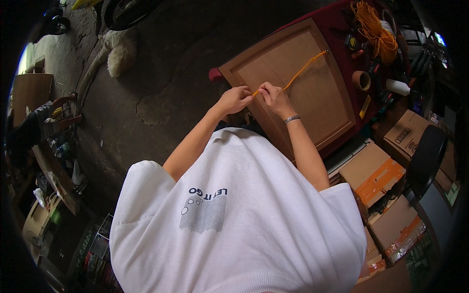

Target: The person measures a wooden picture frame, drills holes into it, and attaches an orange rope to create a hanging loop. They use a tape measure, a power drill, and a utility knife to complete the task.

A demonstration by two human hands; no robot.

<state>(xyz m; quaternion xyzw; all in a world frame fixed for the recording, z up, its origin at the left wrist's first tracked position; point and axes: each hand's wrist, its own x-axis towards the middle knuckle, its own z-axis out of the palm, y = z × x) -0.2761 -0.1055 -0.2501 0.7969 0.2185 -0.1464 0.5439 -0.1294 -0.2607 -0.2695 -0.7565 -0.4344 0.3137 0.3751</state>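
An orange cord (300,72) runs taut across a brown wooden panel (320,105) toward its far right edge. My left hand (236,99) and my right hand (273,97) meet at the cord's near end and both pinch it just above the panel's near edge. A metal bracelet sits on my right wrist. The panel lies flat on a dark red table (337,22).
A heap of orange cord (376,31), a tape roll (361,80), a white tube (398,87) and tools lie on the table past the panel. Cardboard boxes (373,173) stand at right. A white furry animal (118,56) lies on the concrete floor at left.
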